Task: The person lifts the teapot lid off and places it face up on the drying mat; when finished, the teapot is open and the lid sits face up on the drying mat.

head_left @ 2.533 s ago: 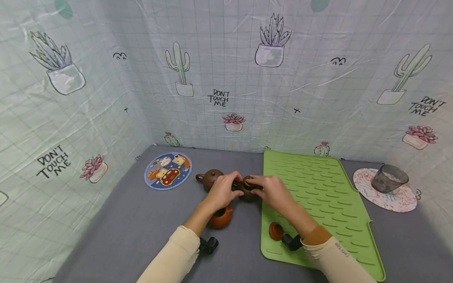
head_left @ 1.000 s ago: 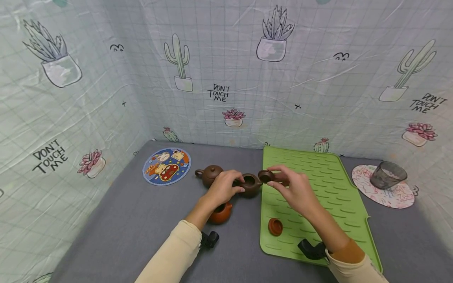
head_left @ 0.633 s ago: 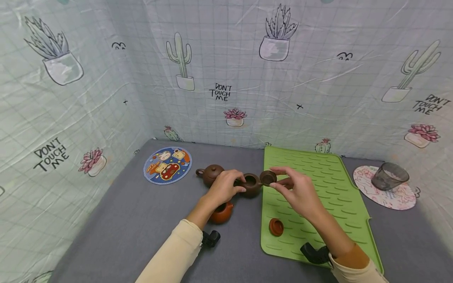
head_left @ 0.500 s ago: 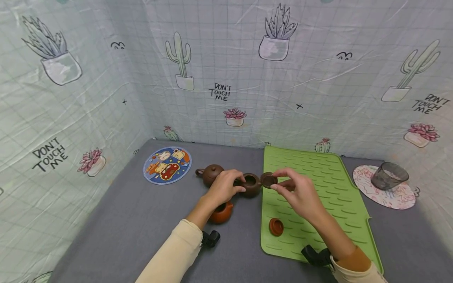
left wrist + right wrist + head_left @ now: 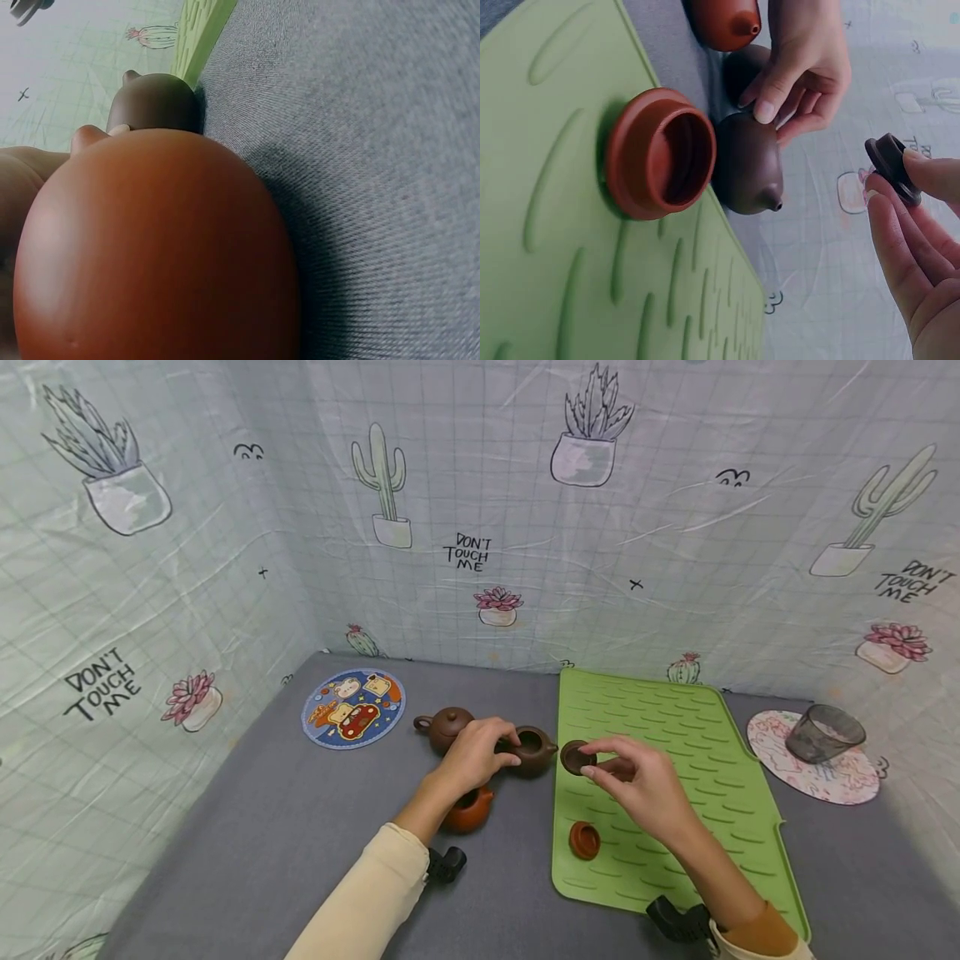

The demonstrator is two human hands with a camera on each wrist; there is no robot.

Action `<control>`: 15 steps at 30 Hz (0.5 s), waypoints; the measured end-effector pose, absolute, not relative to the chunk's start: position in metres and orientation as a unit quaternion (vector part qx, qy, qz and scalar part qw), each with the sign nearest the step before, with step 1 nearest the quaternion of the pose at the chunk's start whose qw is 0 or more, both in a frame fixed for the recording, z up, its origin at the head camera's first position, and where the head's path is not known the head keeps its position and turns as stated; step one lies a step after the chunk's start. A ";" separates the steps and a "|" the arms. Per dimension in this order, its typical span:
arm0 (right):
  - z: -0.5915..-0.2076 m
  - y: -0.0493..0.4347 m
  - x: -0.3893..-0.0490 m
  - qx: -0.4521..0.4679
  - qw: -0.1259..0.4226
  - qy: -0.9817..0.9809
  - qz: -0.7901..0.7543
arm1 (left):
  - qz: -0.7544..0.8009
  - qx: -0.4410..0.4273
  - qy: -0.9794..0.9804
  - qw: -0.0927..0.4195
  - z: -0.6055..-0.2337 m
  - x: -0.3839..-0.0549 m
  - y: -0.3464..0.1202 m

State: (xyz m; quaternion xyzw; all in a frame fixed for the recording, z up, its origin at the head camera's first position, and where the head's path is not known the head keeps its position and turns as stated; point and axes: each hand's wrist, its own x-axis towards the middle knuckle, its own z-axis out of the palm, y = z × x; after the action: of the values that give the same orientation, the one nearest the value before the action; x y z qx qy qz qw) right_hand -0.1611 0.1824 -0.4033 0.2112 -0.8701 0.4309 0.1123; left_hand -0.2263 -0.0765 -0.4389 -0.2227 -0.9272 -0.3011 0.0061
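Note:
My left hand (image 5: 474,757) holds a dark brown teapot (image 5: 534,758) by its handle side, and the pot's round mouth is uncovered. With thumb and fingers my right hand (image 5: 643,777) pinches the brown teapot lid (image 5: 578,758), hollow side showing, over the left edge of the green mat (image 5: 645,710). In the right wrist view the lid (image 5: 891,169) is held up clear of the mat. An orange-brown teapot (image 5: 468,814) without a lid stands below my left wrist; it fills much of the left wrist view. Its handle side is hidden by my arm.
An orange-brown lid (image 5: 584,841) lies hollow side up on the mat's near left part. Another brown teapot (image 5: 449,730), lid on, stands behind my left hand. A round blue coaster (image 5: 354,708) lies at far left. A grey see-through cup (image 5: 825,734) sits on a pink-white mat (image 5: 772,735) at right.
My right hand has lifted the brown lid off the teapot, turned it hollow side into view and carried it right over the green mat. My left hand keeps its hold on the teapot.

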 end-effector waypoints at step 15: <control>-0.425 0.186 -0.158 0.209 0.060 -0.896 0.388 | -0.304 -0.220 -0.927 0.003 -0.441 -0.228 -0.076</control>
State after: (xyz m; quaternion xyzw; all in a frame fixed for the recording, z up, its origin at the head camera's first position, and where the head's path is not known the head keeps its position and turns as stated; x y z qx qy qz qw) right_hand -0.1578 0.1863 -0.4248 0.2090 -0.8958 0.3876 0.0601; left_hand -0.2283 -0.0758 -0.4408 -0.2200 -0.9270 -0.3038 0.0026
